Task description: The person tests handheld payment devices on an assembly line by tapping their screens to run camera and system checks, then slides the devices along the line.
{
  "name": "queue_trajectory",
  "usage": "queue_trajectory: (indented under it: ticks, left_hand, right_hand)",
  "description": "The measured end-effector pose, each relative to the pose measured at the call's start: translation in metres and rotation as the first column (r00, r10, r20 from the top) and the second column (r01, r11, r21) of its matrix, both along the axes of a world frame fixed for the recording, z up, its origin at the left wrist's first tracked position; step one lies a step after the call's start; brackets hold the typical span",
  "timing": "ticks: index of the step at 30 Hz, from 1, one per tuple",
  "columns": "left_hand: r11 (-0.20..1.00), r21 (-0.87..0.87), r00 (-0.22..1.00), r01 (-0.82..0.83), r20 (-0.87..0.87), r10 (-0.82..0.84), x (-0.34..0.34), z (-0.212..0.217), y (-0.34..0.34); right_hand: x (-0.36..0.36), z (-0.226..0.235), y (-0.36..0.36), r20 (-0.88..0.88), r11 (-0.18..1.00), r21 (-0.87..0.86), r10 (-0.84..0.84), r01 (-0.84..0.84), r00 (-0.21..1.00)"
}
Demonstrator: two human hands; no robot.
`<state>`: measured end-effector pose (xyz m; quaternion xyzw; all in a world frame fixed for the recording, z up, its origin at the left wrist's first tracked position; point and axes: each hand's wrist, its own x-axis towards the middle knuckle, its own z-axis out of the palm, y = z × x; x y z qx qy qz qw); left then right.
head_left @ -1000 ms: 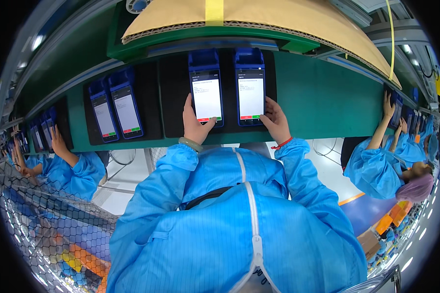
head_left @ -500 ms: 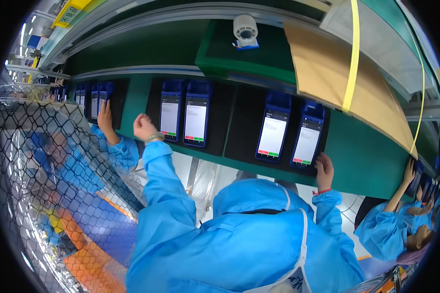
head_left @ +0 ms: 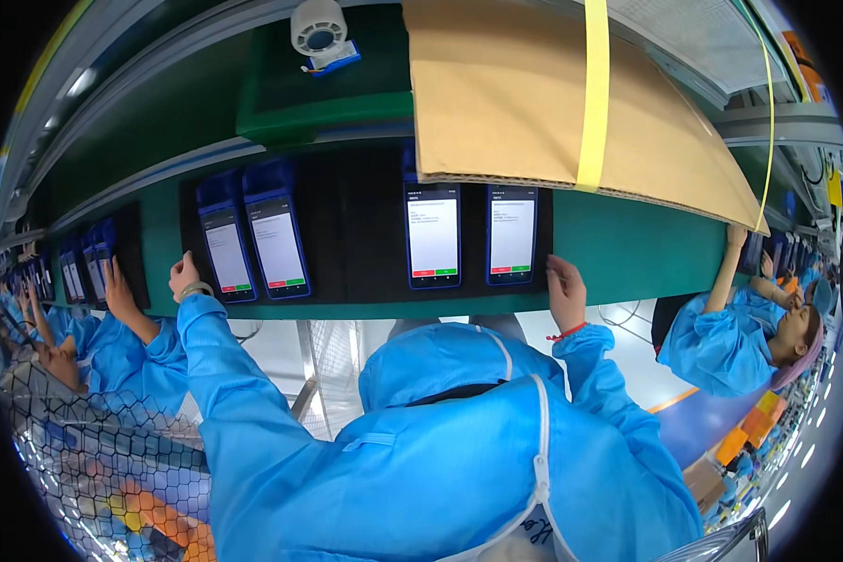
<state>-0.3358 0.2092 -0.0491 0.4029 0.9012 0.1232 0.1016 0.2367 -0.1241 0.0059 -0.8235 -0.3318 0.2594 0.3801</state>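
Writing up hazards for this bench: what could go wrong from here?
1. The cardboard sheet hides the upper ends of the right pair of terminals in this view; if it hangs low, lifting one could snag.
2. The left hand is close beside a terminal near the bench edge; a careless sweep might nudge it off.

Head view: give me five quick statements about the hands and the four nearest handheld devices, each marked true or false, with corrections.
1. The right hand is beside the rightmost of the four handheld devices. True.
2. The left hand is left of all four. True.
3. The left hand wears a red band. False: it wears a pale bracelet; the red band is at the right wrist.
4. All four screens are dark. False: all four screens are lit.
5. A yellow strap crosses the cardboard. True.
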Motion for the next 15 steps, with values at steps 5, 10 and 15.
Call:
queue_trajectory:
  ticks: [5,10,15]
  left_hand:
    - [0.999,0.054,0.992,-0.002,-0.129,0.009,0.011,-0.001,-0.008]
    - [1.0,-0.011,0.999,0.028,0.017,-0.028,-0.007,-0.002,0.0]
    - [0.99,-0.101,0.984,0.096,-0.138,-0.11,0.001,0.007,-0.005]
  right_hand:
    - [0.0,0.005,0.015,0.002,0.999,-0.019,0.039,-0.039,0.999]
    - [0.004,-0.001,0.015,-0.045,0.998,-0.044,0.043,-0.045,0.998]
    - [-0.005,0.003,0.018,-0.237,0.994,-0.033,0.096,-0.107,0.967]
